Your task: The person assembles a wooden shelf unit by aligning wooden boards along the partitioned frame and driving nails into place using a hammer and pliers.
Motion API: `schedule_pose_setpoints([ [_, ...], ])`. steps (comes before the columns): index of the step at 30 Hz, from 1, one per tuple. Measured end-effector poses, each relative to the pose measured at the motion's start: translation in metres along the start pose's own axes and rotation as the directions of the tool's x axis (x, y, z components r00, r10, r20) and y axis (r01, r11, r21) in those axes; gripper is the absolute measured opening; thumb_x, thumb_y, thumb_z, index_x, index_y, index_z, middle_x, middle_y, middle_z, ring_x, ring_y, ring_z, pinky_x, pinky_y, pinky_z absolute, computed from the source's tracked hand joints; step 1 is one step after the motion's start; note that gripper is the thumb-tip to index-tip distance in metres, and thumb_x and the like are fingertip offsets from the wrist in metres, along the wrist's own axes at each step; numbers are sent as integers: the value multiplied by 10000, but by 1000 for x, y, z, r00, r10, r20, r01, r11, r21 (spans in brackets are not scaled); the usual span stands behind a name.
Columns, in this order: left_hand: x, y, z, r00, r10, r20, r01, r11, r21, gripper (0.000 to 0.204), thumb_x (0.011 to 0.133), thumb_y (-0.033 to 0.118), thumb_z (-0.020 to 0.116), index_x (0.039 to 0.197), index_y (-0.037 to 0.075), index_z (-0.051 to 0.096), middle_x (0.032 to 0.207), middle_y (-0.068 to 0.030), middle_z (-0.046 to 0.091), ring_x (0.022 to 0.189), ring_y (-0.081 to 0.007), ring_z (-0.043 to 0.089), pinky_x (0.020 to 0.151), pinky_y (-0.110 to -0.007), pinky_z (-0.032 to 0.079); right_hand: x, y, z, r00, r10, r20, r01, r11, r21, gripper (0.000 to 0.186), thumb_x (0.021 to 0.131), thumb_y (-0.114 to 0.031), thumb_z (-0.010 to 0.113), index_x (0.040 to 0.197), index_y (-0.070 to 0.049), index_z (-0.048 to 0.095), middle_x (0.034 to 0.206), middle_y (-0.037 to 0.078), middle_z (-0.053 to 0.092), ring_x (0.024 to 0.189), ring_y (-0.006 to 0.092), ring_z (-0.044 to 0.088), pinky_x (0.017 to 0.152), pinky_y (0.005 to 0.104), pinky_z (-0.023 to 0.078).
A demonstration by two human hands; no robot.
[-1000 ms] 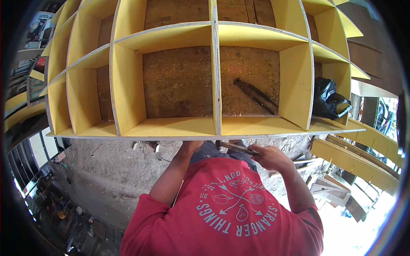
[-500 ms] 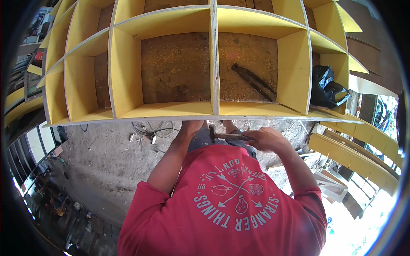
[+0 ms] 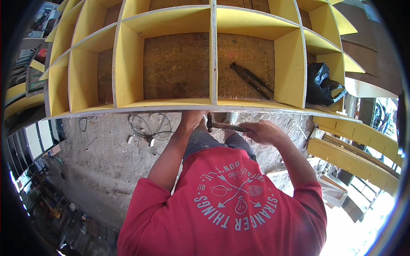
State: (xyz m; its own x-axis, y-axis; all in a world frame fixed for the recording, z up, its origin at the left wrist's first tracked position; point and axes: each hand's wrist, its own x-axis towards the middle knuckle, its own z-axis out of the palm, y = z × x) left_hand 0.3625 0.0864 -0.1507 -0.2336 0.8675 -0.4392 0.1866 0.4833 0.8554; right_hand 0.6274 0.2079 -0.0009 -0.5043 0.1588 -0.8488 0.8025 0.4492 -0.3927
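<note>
My right hand (image 3: 265, 132) is closed round the wooden handle of a hammer (image 3: 228, 126). The hammer lies nearly level, its dark head pointing left, just below the front edge of a yellow wooden shelf unit (image 3: 162, 103). Close to the hammer head is my left hand (image 3: 194, 117), at the underside of that same edge. Its fingers are hidden beneath the wood, so what they hold does not show. In the compartment right of the middle divider lies a dark metal tool with two long handles (image 3: 252, 81), like pincers.
A black plastic bag (image 3: 324, 85) sits in a compartment at the right. Yellow boards (image 3: 346, 160) are stacked low on the right. A dark cable (image 3: 149, 128) is coiled on the rough floor (image 3: 102, 162), left of my legs. Assorted clutter lines the far left.
The hammer head has come up slightly, closer to the shelf edge and my left hand. My right hand has risen a little with it. The view has shifted slightly, showing more of my legs.
</note>
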Motion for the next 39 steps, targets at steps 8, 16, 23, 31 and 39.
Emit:
schedule_pose_setpoints([
  [8,3,-18,9,999,-40,-36,34,989,-144,249,847,101,833,1064,1,761,986,-115,779,956,-268,714,875,-402,534,0,7,3,992,-47,-119,62,990,126,409,1019,-417,644,1406,-286,665,1150,114,770,1046,335,730,920,479,555],
  [16,-2,-5,6,990,-135,-47,120,962,-244,310,848,52,844,1131,-21,741,1075,-102,776,985,-212,715,903,-357,544,2,2,-5,998,21,-58,-15,994,107,412,1031,-451,622,1421,-325,661,1221,133,745,1142,356,698,973,486,538],
  [23,-3,4,6,989,-113,-92,76,939,-335,305,853,31,839,1135,-21,733,1081,-92,765,990,-220,707,895,-361,548,1,0,-7,999,6,-51,1,992,129,434,1032,-465,621,1423,-281,661,1189,158,750,1101,385,707,957,497,545],
  [31,-24,-13,-18,911,-254,325,383,813,-439,351,933,140,777,1239,-12,698,1165,-156,733,1100,-218,696,970,-404,546,-85,1,-42,995,-89,-48,99,958,269,446,937,-407,798,1229,-88,690,895,122,745,814,250,762,740,408,590],
  [39,-55,59,-44,987,-157,-28,-30,-11,-999,872,937,516,736,1544,-5,388,1565,-179,495,1480,-371,452,1273,-577,296,-161,-46,-113,879,79,-470,99,934,343,315,1001,-248,675,1200,-4,667,789,153,682,695,313,689,650,427,492],
])
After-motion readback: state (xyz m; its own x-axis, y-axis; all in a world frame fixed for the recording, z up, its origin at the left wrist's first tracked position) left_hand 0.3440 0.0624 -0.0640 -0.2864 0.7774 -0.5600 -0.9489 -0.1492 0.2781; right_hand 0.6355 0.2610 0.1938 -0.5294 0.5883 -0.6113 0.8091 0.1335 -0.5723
